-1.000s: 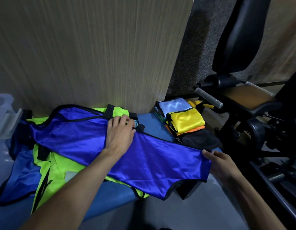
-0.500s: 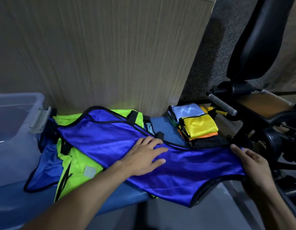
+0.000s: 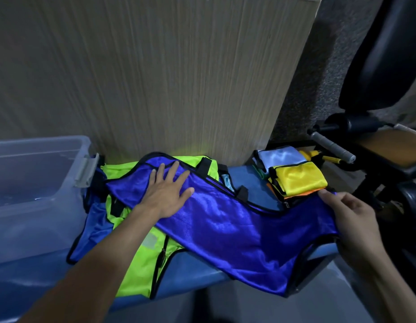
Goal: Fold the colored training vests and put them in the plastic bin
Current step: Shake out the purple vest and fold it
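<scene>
A shiny blue vest [image 3: 228, 227] with black trim lies spread across the blue bench [image 3: 193, 276], over a neon green vest [image 3: 141, 264] and another blue vest [image 3: 93, 227]. My left hand [image 3: 167, 192] rests flat with fingers spread on the blue vest's left end. My right hand [image 3: 351, 220] pinches the vest's right edge. A stack of folded vests, yellow on top [image 3: 298, 180] with a pale blue one [image 3: 279, 156] behind, sits at the bench's right end. The clear plastic bin [image 3: 39, 183] stands at the left.
A wood-grain panel [image 3: 155, 78] rises right behind the bench. Black gym equipment [image 3: 377, 66] with a padded seat and a grey handle [image 3: 330, 148] crowds the right side. Grey floor shows below the bench's front edge.
My left hand slid leftward along the blue vest toward its upper left end. My right hand kept its grip on the right edge. The view shifted left, showing more of the bin.
</scene>
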Tool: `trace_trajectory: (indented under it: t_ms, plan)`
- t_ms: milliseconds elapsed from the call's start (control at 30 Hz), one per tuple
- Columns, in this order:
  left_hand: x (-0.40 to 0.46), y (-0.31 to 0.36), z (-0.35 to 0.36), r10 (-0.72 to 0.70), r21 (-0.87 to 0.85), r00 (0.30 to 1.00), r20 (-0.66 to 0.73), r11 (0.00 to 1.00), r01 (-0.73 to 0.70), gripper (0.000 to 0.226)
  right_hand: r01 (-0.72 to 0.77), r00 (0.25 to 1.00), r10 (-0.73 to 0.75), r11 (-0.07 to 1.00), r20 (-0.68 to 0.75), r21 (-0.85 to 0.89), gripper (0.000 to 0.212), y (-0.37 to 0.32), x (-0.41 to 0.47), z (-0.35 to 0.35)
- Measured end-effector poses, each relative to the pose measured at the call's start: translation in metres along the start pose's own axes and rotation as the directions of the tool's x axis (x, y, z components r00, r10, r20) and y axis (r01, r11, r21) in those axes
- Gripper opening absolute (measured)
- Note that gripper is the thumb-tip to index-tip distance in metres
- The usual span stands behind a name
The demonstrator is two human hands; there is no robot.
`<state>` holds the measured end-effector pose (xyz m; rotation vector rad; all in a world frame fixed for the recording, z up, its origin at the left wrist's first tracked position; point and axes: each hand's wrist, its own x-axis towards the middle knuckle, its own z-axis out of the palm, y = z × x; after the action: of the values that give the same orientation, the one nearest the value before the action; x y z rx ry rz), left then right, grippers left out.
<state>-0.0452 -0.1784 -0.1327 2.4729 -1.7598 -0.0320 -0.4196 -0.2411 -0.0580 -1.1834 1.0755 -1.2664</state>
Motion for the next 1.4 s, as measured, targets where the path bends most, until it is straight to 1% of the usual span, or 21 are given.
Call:
trace_trajectory:
  t_ms: [100, 233, 367, 433, 533, 667, 733, 767, 867, 933, 1033, 1100, 1167, 1233, 1300, 1400]
  plan:
    - [0.011, -0.009, 0.004, -0.014, -0.054, 1.0, 0.011, 0.998, 0.015, 0.063, 0.006, 1.0, -0.006, 1.0, 0.015, -0.009, 0.029, 0.003, -0.002, 0.011]
    - [0.021, -0.011, 0.005, -0.042, -0.084, 0.997, -0.057, 0.996, 0.037, 0.056, 0.008, 1.0, -0.007, 0.999, 0.029, -0.032, 0.029, 0.008, -0.002, 0.028]
    - [0.019, -0.007, 0.006, -0.06, -0.046, 0.974, -0.219, 0.998, 0.051, 0.048, -0.01, 0.999, 0.012, 0.999, 0.052, -0.038, 0.025, 0.005, -0.004, 0.044]
    - [0.019, -0.01, 0.001, -0.103, -0.016, 0.955, -0.278, 0.995, 0.103, 0.044, -0.009, 0.998, 0.011, 1.0, 0.065, -0.03, 0.025, 0.003, -0.005, 0.051]
    - [0.019, -0.018, -0.001, -0.144, 0.016, 0.965, -0.218, 0.988, 0.151, 0.047, -0.004, 0.998, 0.006, 0.999, 0.057, -0.034, 0.025, 0.0, -0.008, 0.061]
    - [0.02, -0.025, 0.008, -0.123, -0.042, 0.983, -0.139, 0.992, 0.118, 0.062, 0.003, 0.999, 0.0, 0.998, 0.052, -0.056, 0.024, 0.0, -0.01, 0.074]
    - [0.022, -0.03, 0.009, -0.116, -0.064, 0.989, -0.09, 0.992, 0.111, 0.066, -0.001, 0.999, 0.005, 0.998, 0.053, -0.059, 0.026, 0.001, -0.011, 0.082]
    - [0.023, -0.033, 0.01, -0.107, -0.067, 0.989, -0.102, 0.993, 0.1, 0.066, -0.003, 0.998, 0.006, 0.998, 0.056, -0.063, 0.027, 0.002, -0.012, 0.085]
    - [0.024, -0.038, 0.011, -0.065, -0.09, 0.971, -0.229, 0.995, 0.046, 0.06, 0.01, 0.998, -0.004, 0.997, 0.07, -0.075, 0.031, 0.006, -0.012, 0.096]
    - [0.025, -0.041, 0.009, -0.058, -0.112, 0.962, -0.267, 0.993, 0.029, 0.053, 0.019, 0.996, -0.012, 0.996, 0.087, -0.082, 0.035, 0.007, -0.012, 0.104]
    - [0.027, -0.048, 0.002, -0.074, -0.16, 0.93, -0.359, 0.987, 0.016, 0.045, 0.034, 0.994, -0.022, 0.994, 0.11, -0.103, 0.028, 0.0, -0.013, 0.123]
    - [0.03, -0.058, 0.0, -0.069, -0.201, 0.906, -0.417, 0.979, -0.018, 0.042, 0.074, 0.988, -0.055, 0.989, 0.142, -0.128, 0.023, -0.011, -0.011, 0.143]
    - [0.035, -0.069, -0.002, -0.053, -0.248, 0.888, -0.456, 0.966, -0.069, 0.044, 0.112, 0.981, -0.085, 0.982, 0.175, -0.152, 0.019, -0.023, -0.003, 0.17]
    - [0.04, -0.08, -0.001, -0.029, -0.274, 0.87, -0.492, 0.954, -0.123, 0.046, 0.098, 0.973, -0.064, 0.985, 0.223, -0.145, 0.02, -0.032, 0.006, 0.207]
    - [0.042, -0.088, 0.0, -0.015, -0.297, 0.852, -0.523, 0.94, -0.166, 0.048, 0.089, 0.964, -0.036, 0.977, 0.263, -0.193, 0.021, -0.035, 0.014, 0.248]
    - [0.044, -0.099, -0.003, -0.075, -0.452, 0.838, -0.541, 0.866, -0.214, 0.057, 0.062, 0.953, 0.038, 0.947, 0.301, -0.315, 0.016, -0.02, 0.022, 0.304]
